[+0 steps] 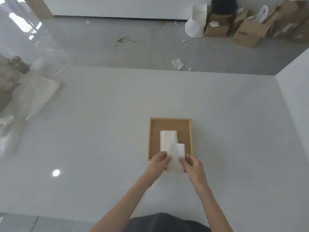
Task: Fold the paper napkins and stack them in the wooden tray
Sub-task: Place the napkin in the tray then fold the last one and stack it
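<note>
A square wooden tray (184, 126) sits on the white table, right of centre. Inside it lies a small stack of folded white napkins (168, 137). Over the tray's near edge I hold another folded white napkin (175, 153). My left hand (158, 164) pinches its left side and my right hand (192, 164) pinches its right side. The napkin's lower part hangs past the tray's front rim, which the hands and paper hide.
The white table (100, 131) stretches wide around the tray. Plastic wrap and white bags (30, 97) lie at its left side. A white wall panel (294, 97) stands on the right. Cardboard boxes (250, 30) and paper scraps sit on the grey floor beyond.
</note>
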`<state>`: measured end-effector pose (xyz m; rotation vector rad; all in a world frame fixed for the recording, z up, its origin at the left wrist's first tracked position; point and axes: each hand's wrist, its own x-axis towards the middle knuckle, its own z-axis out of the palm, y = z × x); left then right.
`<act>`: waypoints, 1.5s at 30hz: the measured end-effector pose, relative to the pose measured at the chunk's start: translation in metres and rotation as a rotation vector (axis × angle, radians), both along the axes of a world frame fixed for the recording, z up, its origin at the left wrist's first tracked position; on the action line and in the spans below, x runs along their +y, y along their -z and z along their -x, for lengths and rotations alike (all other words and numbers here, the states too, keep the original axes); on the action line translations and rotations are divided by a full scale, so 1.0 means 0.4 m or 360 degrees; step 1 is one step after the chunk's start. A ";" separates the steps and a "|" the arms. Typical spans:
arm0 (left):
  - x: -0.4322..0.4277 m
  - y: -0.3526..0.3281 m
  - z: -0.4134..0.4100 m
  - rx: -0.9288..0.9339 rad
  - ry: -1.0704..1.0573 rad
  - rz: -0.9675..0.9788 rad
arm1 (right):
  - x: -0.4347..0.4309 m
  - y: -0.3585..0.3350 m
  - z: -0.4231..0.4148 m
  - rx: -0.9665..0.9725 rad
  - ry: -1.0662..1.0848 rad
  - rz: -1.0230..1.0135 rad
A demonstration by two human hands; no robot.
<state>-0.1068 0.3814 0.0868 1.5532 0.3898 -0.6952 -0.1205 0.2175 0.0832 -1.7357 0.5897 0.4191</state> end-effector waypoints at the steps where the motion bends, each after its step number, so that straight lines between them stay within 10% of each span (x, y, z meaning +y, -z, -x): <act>1: -0.010 0.024 -0.021 -0.0009 -0.0029 -0.0079 | -0.006 0.021 -0.020 0.0032 0.0006 -0.0018; 27: 0.026 0.345 -0.236 -0.0614 0.0700 -0.0855 | 0.043 0.309 -0.246 -0.0203 -0.0585 0.0691; 35: -0.032 0.296 -0.211 -0.0316 -0.0030 -0.0909 | 0.066 0.300 -0.210 0.0032 0.0156 0.0484; 45: -0.074 0.276 -0.216 -0.0009 -0.0024 -0.0819 | 0.085 0.284 -0.186 0.0208 0.0051 0.0314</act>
